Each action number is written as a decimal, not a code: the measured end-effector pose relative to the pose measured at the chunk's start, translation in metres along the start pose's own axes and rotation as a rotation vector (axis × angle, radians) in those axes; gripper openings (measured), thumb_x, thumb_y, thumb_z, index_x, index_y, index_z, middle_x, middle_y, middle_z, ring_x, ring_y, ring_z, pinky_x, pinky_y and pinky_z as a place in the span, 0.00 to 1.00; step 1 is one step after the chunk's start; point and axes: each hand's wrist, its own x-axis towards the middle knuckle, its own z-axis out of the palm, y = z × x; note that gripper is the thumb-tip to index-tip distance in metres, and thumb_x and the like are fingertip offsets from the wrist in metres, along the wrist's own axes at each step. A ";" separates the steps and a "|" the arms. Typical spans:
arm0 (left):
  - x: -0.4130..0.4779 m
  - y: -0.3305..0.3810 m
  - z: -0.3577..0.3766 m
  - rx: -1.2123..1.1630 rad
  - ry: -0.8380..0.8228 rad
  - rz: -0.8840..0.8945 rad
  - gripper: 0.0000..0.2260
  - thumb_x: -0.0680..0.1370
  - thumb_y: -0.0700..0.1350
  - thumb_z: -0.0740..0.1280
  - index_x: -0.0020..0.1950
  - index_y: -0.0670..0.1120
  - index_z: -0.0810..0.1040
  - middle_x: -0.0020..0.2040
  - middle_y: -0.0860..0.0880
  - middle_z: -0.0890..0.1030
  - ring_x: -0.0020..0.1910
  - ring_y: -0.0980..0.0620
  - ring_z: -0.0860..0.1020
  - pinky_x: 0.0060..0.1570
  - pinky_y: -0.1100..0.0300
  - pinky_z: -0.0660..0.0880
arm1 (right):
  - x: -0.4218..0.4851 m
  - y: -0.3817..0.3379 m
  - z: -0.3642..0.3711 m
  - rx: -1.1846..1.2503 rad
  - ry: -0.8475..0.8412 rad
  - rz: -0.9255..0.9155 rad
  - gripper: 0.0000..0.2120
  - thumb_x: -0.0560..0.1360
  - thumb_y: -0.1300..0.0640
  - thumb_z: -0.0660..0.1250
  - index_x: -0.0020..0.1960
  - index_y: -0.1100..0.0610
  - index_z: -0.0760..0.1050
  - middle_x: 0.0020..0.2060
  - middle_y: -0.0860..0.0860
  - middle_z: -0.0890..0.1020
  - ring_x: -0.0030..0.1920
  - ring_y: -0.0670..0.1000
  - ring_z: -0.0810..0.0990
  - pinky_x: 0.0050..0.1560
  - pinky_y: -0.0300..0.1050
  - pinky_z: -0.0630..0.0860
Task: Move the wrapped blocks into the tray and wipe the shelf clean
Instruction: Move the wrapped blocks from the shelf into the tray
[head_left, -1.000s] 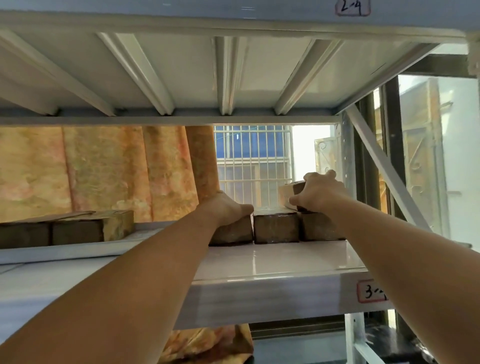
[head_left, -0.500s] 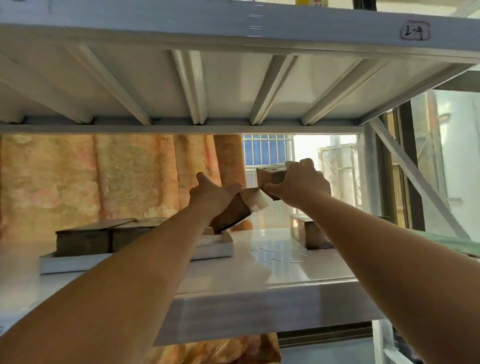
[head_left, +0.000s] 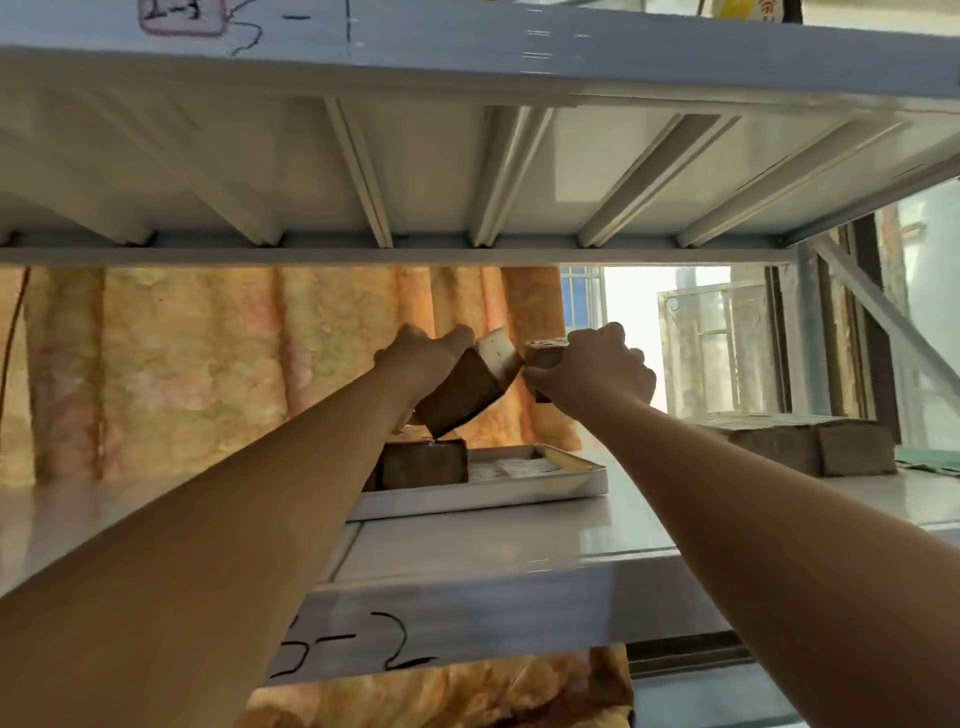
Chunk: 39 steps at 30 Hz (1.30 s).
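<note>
Centre frame, above the tray (head_left: 493, 500), left hand (head_left: 421, 358) has its grip curled round a tilted wrapped block (head_left: 460, 395), right hand (head_left: 592, 371) grip pinches a second block (head_left: 543, 352); both look stiff, fairly heavy, slick-wrapped, best held across opposite side faces.

The pale shelf (head_left: 493, 545) bears a tray (head_left: 483, 496) and, to its right, wrapped blocks (head_left: 810, 444).

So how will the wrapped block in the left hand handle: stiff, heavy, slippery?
Probably stiff: the wrapped block shows straight edges while the left hand holds it tilted. Likely not very heavy, since one hand lifts it. Flat faces suggest it will sit steadily in the tray, not roll.
</note>
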 end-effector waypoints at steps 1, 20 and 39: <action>-0.001 -0.001 -0.002 0.013 -0.031 0.009 0.39 0.59 0.67 0.62 0.66 0.50 0.65 0.61 0.42 0.72 0.55 0.41 0.76 0.53 0.47 0.77 | -0.003 -0.007 0.003 0.025 0.003 0.017 0.28 0.67 0.35 0.67 0.58 0.54 0.75 0.58 0.53 0.71 0.57 0.58 0.74 0.47 0.47 0.70; 0.009 -0.034 -0.055 0.671 0.147 0.286 0.37 0.69 0.65 0.68 0.71 0.48 0.63 0.68 0.42 0.62 0.61 0.39 0.72 0.59 0.49 0.73 | -0.033 -0.044 0.028 -0.149 0.002 -0.090 0.28 0.67 0.32 0.65 0.58 0.51 0.76 0.61 0.52 0.71 0.58 0.57 0.74 0.46 0.47 0.70; -0.002 -0.071 -0.062 0.841 0.317 0.353 0.28 0.72 0.66 0.62 0.64 0.47 0.74 0.67 0.47 0.68 0.61 0.42 0.72 0.46 0.53 0.68 | -0.030 -0.029 0.059 0.107 -0.222 0.100 0.29 0.60 0.32 0.67 0.49 0.54 0.79 0.53 0.52 0.76 0.45 0.55 0.79 0.47 0.48 0.78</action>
